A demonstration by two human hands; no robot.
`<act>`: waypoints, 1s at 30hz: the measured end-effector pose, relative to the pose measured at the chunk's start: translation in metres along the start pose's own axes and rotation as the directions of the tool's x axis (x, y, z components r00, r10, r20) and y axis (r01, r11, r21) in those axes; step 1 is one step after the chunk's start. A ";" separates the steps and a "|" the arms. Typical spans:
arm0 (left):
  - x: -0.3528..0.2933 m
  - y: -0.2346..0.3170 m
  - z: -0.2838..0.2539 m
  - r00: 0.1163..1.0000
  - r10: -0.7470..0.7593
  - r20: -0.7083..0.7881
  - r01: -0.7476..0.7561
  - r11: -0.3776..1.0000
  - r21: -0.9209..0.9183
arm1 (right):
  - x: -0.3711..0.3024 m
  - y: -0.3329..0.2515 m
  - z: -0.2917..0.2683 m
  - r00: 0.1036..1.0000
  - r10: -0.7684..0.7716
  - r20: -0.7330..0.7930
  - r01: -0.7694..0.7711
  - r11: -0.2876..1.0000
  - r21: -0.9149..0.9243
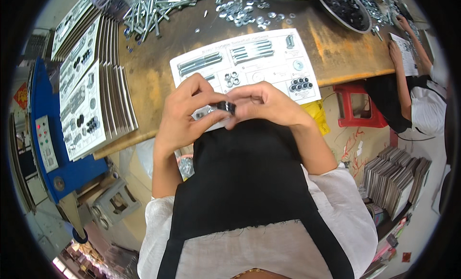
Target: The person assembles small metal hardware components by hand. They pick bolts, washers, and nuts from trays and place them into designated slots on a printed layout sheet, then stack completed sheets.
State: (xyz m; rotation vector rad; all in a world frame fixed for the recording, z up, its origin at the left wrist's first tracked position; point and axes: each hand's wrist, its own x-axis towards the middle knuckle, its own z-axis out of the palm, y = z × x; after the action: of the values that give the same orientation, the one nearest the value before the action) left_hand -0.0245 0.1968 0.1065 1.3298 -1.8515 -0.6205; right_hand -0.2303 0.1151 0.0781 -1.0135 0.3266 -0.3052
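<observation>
Over the near edge of the bench, my left hand [185, 111] and my right hand [269, 103] meet in front of the black apron. Between their fingertips is a small black rounded piece [225, 106], its exact kind too small to tell. Thumb and forefinger of the left hand pinch it, and the curled right fingers close on its other side. Something small and silvery shows inside the left hand. Just beyond lies a white printed card [307, 82] with bolts [252, 52], silver nuts [232, 78] and black nut-like pieces [301, 84] on it.
Loose bolts [158, 12] and washers [245, 15] lie at the back. A pan of black parts [343, 10] stands back right. Stacked cards [91, 96] fill the left, beside a blue machine [62, 168]. Another person's hand [396, 53] and a red stool [357, 106] are at right.
</observation>
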 end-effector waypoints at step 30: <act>0.030 -0.043 0.067 0.982 -0.145 0.121 0.144 0.989 0.021 | -0.007 0.017 0.026 0.996 0.041 0.084 -0.024 0.982 -0.188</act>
State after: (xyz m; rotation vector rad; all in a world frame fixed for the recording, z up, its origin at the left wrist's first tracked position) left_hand -0.0594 0.1510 0.0433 1.4728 -1.8684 -0.7832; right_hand -0.2241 0.1466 0.0771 -1.2014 0.2958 -0.2021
